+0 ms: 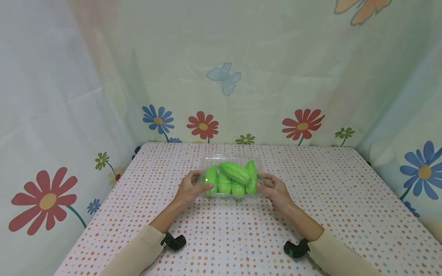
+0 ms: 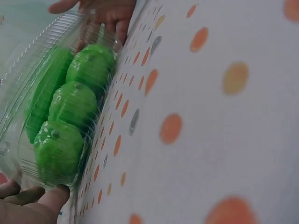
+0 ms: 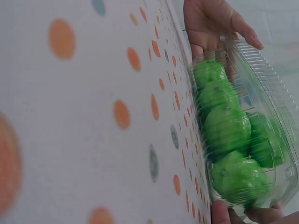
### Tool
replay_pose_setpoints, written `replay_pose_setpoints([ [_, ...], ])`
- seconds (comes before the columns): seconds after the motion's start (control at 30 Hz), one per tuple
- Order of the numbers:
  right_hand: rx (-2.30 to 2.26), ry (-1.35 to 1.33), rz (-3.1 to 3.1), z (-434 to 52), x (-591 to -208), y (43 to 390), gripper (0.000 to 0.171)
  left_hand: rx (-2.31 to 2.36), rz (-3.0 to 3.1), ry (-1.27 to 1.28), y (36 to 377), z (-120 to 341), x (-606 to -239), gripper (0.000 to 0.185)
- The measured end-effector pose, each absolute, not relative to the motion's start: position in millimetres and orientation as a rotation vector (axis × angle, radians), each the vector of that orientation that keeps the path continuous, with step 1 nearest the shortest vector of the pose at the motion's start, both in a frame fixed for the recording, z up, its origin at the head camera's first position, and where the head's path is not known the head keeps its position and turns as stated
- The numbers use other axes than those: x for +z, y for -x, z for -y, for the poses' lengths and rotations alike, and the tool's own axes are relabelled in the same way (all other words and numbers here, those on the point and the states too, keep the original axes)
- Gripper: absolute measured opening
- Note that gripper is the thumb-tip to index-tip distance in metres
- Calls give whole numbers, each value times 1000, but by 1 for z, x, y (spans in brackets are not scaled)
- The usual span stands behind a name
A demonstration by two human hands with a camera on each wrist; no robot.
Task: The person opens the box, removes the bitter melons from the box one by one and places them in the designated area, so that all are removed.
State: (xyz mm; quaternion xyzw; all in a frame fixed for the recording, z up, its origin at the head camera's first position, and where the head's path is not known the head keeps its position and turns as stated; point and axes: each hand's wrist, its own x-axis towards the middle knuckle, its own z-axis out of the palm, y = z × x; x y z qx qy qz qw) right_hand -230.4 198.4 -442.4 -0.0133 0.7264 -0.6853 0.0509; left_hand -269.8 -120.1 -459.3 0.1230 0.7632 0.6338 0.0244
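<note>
Between my hands on the dotted tablecloth [image 1: 345, 199] sits the clear ribbed plastic clamshell box [image 1: 232, 159]; my left hand [image 1: 189, 188] and right hand [image 1: 276, 191] each grip one short end. The thin shell will likely flex and slip, so I'd squeeze gently at the stiffer rims. The green ridged gourds [image 1: 235, 172] inside look light and may shift.

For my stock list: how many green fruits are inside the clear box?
5. Four stand in a row along the box floor, between both hands; one lies across on top. More may be hidden.
</note>
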Motion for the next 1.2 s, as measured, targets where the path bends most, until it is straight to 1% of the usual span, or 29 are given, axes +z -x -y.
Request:
replay_pose_setpoints([
  [0.13, -2091, 12, -2223, -198, -441, 231, 72, 1998, -2355, -365, 270, 119, -459, 79],
  [0.23, -2077, -42, -2271, -196, -442, 230, 69, 2006, -2360, -320, 270, 119, -461, 76],
  [0.37, -2068, -90, -2337, -194, -446, 231, 56, 2013, -2407, -274, 270, 117, -462, 70],
  [0.57, -2100, -93, -2387, -195, -452, 230, 33, 2044, -2475, -282, 269, 114, -463, 54],
  [0.8, -2113, -108, -2420, -195, -455, 230, 40, 2117, -2478, -267, 265, 109, -460, 35],
  [0.87, -2115, -128, -2419, -194, -455, 229, 40, 2123, -2490, -264, 264, 108, -460, 37],
  [1.07, -2146, -209, -2373, -192, -453, 226, 48, 2097, -2506, -267, 263, 107, -462, 56],
  [1.2, -2165, -208, -2352, -191, -453, 224, 55, 2088, -2508, -266, 262, 107, -462, 60],
])
